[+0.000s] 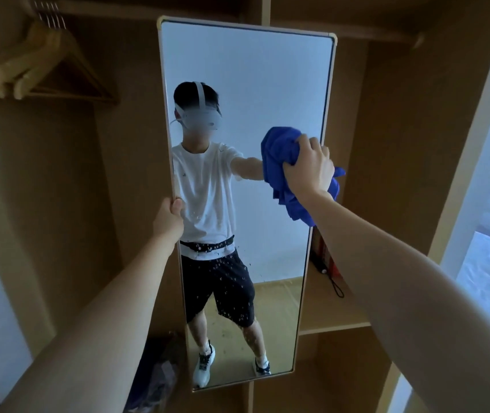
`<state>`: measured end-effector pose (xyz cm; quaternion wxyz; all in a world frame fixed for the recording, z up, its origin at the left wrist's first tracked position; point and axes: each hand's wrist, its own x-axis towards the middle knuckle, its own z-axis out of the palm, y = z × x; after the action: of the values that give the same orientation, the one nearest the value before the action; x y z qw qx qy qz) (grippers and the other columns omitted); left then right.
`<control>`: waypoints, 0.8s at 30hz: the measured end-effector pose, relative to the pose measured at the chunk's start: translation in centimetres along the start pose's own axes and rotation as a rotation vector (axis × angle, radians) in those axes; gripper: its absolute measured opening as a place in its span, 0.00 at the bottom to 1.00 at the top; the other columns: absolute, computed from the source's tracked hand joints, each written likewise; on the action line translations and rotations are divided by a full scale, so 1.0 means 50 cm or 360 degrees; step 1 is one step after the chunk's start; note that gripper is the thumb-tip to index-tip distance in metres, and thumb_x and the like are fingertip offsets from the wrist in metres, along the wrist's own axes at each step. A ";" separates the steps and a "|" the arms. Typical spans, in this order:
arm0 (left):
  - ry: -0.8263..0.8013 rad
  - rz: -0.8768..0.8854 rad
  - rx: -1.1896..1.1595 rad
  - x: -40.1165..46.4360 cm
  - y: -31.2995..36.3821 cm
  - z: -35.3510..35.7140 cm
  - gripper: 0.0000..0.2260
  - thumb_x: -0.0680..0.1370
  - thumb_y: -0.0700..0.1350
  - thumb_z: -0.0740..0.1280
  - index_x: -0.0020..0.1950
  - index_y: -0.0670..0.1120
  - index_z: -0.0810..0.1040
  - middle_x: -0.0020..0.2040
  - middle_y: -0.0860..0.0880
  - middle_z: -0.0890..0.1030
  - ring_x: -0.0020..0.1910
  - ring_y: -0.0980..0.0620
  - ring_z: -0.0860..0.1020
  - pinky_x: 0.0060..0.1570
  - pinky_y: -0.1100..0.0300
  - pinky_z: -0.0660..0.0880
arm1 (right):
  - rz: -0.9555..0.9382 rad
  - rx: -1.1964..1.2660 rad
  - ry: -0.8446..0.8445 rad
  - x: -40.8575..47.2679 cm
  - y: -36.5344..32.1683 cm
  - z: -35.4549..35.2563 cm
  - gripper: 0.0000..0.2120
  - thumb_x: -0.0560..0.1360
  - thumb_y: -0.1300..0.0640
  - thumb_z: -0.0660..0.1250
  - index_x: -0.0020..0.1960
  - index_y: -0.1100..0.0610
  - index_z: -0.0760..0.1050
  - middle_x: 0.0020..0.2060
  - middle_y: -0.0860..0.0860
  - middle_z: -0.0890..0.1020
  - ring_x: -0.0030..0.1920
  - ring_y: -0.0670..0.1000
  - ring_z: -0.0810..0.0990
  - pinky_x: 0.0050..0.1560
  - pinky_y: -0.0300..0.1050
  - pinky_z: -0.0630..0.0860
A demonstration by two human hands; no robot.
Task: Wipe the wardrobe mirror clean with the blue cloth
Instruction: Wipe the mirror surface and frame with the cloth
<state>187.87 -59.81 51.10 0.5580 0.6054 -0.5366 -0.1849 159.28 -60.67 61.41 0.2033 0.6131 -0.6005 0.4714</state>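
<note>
The blue cloth (282,162) is bunched against the glass near the right edge of the mirror (246,93), about halfway up its height, with loose folds hanging below and spilling a little past the frame. The right hand (309,168) lies over the cloth, fingers curled into the fabric and gripping it against the glass. The left hand (169,216) is at the mirror's left edge, a little lower than the cloth, fingers wrapped round the frame — thumb on the front. The mirror is tall and narrow with a pale frame, standing upright inside an open wooden wardrobe (386,144); small droplets or specks dot the lower half of its glass. Left of the mirror, up high, a row of wooden hangers (29,64) hangs from a rail. Right of the mirror, on a shelf, a dark object with a cord (334,281) sits partly hidden. Below the mirror's left corner lies something dark — too blurred to tell. No writing can be read.
</note>
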 end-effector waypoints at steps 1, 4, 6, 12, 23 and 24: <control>0.0011 0.0001 -0.0001 0.001 -0.001 0.001 0.13 0.86 0.53 0.51 0.57 0.47 0.69 0.52 0.48 0.75 0.52 0.46 0.74 0.52 0.51 0.70 | -0.0004 -0.0017 -0.0007 0.010 -0.003 -0.001 0.19 0.74 0.59 0.63 0.65 0.55 0.70 0.55 0.53 0.77 0.54 0.58 0.74 0.48 0.54 0.73; 0.0035 -0.0010 0.0013 0.004 -0.005 0.006 0.15 0.86 0.54 0.51 0.59 0.45 0.70 0.53 0.47 0.76 0.52 0.46 0.74 0.53 0.50 0.71 | 0.0005 -0.0060 -0.0127 -0.011 -0.004 0.031 0.20 0.75 0.59 0.64 0.67 0.55 0.69 0.58 0.54 0.77 0.57 0.60 0.74 0.50 0.55 0.74; 0.0065 -0.0021 0.0038 0.001 -0.002 0.008 0.14 0.86 0.54 0.51 0.57 0.46 0.69 0.52 0.47 0.75 0.52 0.46 0.74 0.51 0.50 0.71 | 0.0007 -0.0140 -0.0223 -0.068 0.007 0.065 0.23 0.76 0.57 0.64 0.70 0.55 0.67 0.62 0.55 0.75 0.60 0.61 0.73 0.55 0.57 0.72; 0.0060 -0.0059 0.0079 -0.010 0.012 0.004 0.15 0.86 0.54 0.50 0.59 0.44 0.69 0.51 0.47 0.74 0.51 0.45 0.73 0.49 0.52 0.68 | 0.0017 -0.0144 -0.0484 -0.128 0.038 0.080 0.24 0.77 0.55 0.64 0.72 0.53 0.65 0.62 0.54 0.75 0.58 0.61 0.75 0.47 0.54 0.72; 0.0064 -0.0032 0.0100 0.005 -0.005 0.010 0.14 0.86 0.54 0.50 0.55 0.46 0.69 0.48 0.48 0.75 0.49 0.44 0.75 0.47 0.51 0.69 | 0.0072 -0.0397 -0.0327 -0.041 0.040 0.029 0.25 0.78 0.63 0.61 0.73 0.52 0.59 0.64 0.59 0.70 0.59 0.63 0.72 0.54 0.58 0.71; 0.0057 -0.0034 0.0107 0.006 -0.006 0.009 0.14 0.85 0.55 0.50 0.55 0.47 0.69 0.49 0.47 0.75 0.50 0.44 0.75 0.48 0.51 0.69 | 0.0110 -0.0433 -0.0391 -0.065 0.046 0.043 0.26 0.78 0.63 0.61 0.74 0.51 0.58 0.65 0.59 0.69 0.59 0.63 0.71 0.55 0.58 0.71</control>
<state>187.74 -60.35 50.79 0.5449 0.6327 -0.5260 -0.1618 158.40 -61.11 56.98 0.1931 0.6119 -0.6997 0.3141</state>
